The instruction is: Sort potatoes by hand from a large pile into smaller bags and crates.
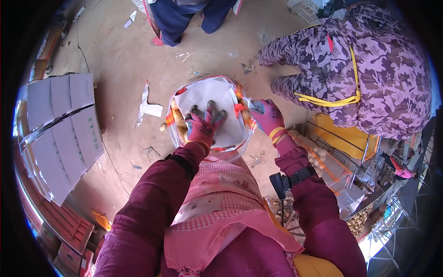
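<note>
In front of me stands a clear plastic bag [211, 156] with orange-red printed patches, filled with potatoes [177, 116]. A white sheet of card [230, 94] lies over the potatoes inside the bag's mouth. My left hand [203, 124], in a pink and grey glove, rests on the card with its fingers spread. My right hand [267, 117], gloved the same way, pinches the bag's rim at the right side, with the fingers closed on the plastic.
Flat-stacked white cartons [69, 124] stand at the left, with red crates [64, 221] below them. A person in camouflage clothing [369, 69] bends close by on the right, near a metal rack [341, 134]. Another person's legs [184, 21] are ahead. Paper scraps [150, 108] litter the floor.
</note>
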Tool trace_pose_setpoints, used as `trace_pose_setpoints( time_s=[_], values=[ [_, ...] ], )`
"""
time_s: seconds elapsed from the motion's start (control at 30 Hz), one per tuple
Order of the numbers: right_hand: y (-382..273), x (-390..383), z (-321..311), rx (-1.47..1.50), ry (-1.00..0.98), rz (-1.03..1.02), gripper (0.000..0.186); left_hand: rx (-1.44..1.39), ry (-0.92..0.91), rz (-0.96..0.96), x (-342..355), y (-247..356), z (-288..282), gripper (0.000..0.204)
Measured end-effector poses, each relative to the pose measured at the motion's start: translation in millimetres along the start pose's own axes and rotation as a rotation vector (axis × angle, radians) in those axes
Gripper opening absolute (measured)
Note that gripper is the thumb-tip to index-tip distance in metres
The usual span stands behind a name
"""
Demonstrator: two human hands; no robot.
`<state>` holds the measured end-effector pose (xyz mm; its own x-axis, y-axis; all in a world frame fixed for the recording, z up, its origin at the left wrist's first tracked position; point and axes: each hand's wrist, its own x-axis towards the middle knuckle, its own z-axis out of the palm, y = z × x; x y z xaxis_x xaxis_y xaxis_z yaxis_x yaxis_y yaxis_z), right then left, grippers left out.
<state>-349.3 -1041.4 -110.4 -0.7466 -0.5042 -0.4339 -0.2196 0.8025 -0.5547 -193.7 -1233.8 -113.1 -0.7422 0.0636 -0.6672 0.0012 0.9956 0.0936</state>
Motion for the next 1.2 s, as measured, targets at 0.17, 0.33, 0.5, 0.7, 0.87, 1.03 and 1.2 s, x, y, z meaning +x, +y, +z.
trace_pose_setpoints(
  time_s=[0.17, 0.33, 0.5, 0.7, 0.87, 1.03, 1.2],
  values=[
    [-3.2, 51.3, 12.8, -0.267, 0.093, -0.064, 0.036, -0.049, 0.055, -0.033, 0.3, 3.9, 9.2, 0.109],
    [18.3, 68.3, -8.9, 0.624, -0.332, 0.251, 0.026, -0.134, 0.087, -0.072, -2.4, 8.7, 9.4, 0.109],
    [10.1, 29.7, -14.2, 1.064, -0.375, 0.281, 0.031, -0.107, 0.024, -0.067, -14.2, 8.2, 3.6, 0.111],
    [-27.7, 20.3, -25.1, 0.933, -0.513, 0.302, 0.035, -0.109, 0.283, -0.082, -16.6, -20.0, -7.7, 0.119],
    [-71.7, 49.4, -27.8, -0.010, -0.188, 0.158, 0.071, -0.160, 0.184, -0.168, -0.9, -53.2, -13.6, 0.123],
    [-167.7, 123.5, 28.3, -0.679, 0.026, -0.569, 0.078, -0.085, 0.214, -0.126, 28.6, -49.7, -10.8, 0.109],
    [-204.2, 171.3, 69.1, -0.538, -0.341, -0.262, 0.039, -0.254, 0.340, -0.229, 30.2, -76.3, 1.4, 0.107]
  ],
)
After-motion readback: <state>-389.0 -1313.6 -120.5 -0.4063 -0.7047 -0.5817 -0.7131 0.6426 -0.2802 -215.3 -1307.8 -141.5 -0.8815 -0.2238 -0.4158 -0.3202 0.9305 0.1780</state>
